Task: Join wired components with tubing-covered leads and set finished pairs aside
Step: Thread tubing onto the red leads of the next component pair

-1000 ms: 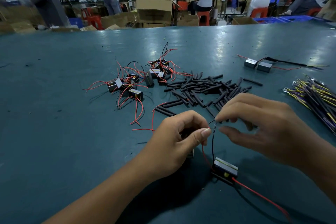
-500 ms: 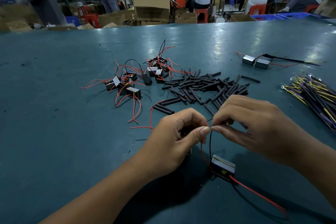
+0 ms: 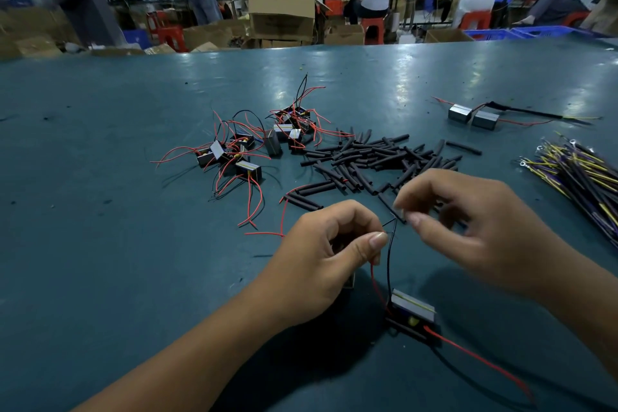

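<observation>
The left hand pinches a black wire rising upright from the component on the worktop. Just right of the wire tip, the right hand pinches a tube.

The teal table top looks smooth with a dull sheen and pale glare patches. Black tubing pieces are matt, rubbery. Component blocks show glossy plastic casings; cardboard boxes look matt.

no readable text, labels or numbers anywhere
</observation>
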